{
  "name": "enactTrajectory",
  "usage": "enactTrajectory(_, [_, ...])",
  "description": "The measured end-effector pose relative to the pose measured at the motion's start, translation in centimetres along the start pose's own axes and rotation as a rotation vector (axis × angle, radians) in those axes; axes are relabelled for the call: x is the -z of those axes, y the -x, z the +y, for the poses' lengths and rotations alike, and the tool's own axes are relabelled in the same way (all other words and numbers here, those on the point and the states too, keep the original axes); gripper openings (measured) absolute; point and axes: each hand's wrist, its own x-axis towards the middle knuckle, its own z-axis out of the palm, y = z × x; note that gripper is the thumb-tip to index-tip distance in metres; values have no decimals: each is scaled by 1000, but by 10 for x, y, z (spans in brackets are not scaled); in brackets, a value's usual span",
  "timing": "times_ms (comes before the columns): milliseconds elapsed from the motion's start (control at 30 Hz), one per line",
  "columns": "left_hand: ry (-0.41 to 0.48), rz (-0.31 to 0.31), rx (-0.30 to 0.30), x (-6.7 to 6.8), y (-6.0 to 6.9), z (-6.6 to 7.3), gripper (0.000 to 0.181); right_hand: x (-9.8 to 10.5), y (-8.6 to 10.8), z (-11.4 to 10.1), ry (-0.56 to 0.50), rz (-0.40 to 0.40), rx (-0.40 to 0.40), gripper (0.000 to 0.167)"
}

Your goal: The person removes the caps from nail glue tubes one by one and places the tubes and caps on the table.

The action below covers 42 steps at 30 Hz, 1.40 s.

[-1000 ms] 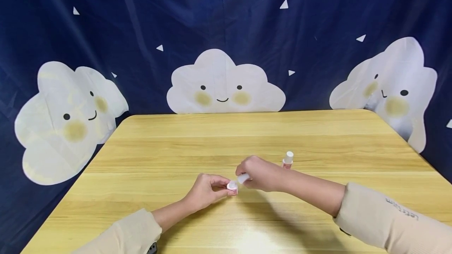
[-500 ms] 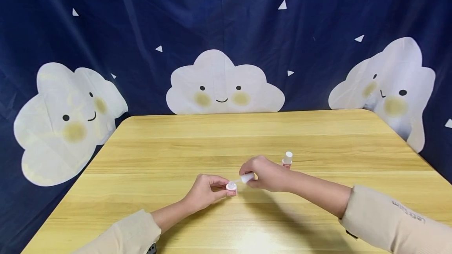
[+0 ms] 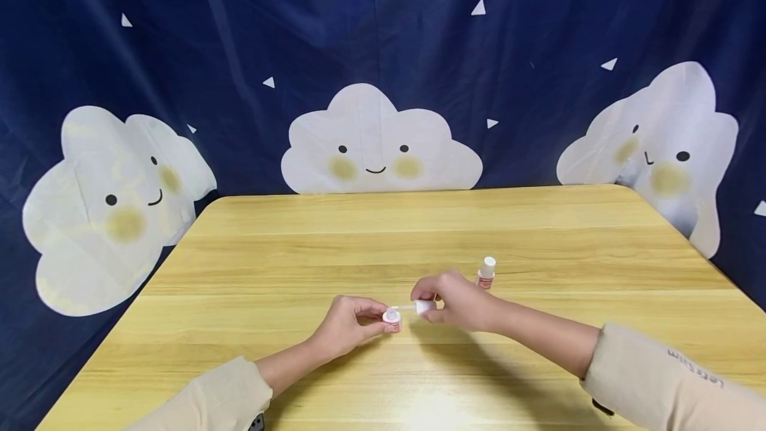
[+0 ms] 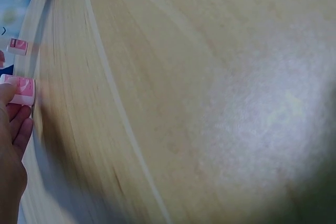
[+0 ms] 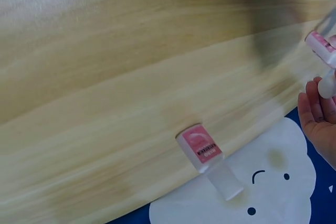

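Note:
On the table (image 3: 311, 265), my left hand (image 3: 350, 328) grips a small white bottle (image 3: 391, 322) with a pink label, thumb on one side. The bottle stands upright with its neck uncovered. Just right of it, my right hand (image 3: 461, 304) pinches a white brush cap (image 3: 425, 307), tilted onto its side. A thin pale stem runs from the cap to the bottle's neck; whether its tip touches the neck I cannot tell. In the left wrist view, the thumb lies against the held bottle (image 4: 22, 90). The right wrist view shows the cap (image 5: 327, 86) between the fingers.
A second, capped bottle (image 3: 486, 274) with a pink label stands upright behind the right hand; it also appears in the right wrist view (image 5: 202, 150). A dark blue curtain (image 3: 239, 32) with smiling clouds hangs behind the table's far edge.
My right hand has drawn the cap rightward from the bottle and tilted it more level, so its thin stem shows. The left hand and its bottle stay in place.

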Motion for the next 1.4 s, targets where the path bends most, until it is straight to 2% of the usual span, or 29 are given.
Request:
enactTrajectory(367, [-13, 1, -33, 1, 1, -1, 21, -15, 6, 4, -88, 23, -66, 10])
enactTrajectory(700, [-3, -3, -40, 2, 0, 1, 22, -28, 9, 10, -155, 88, -87, 14])
enactTrajectory(967, [-3, -14, -38, 2, 1, 0, 21, -37, 12, 13, -144, 174, -96, 16])
enactTrajectory(1233, [28, -22, -54, 3, 1, -3, 22, -41, 14, 14, -243, 171, -160, 15])
enactTrajectory(1400, [28, -23, -64, 2, 1, -3, 22, -43, 17, 17, -259, 165, -182, 14])
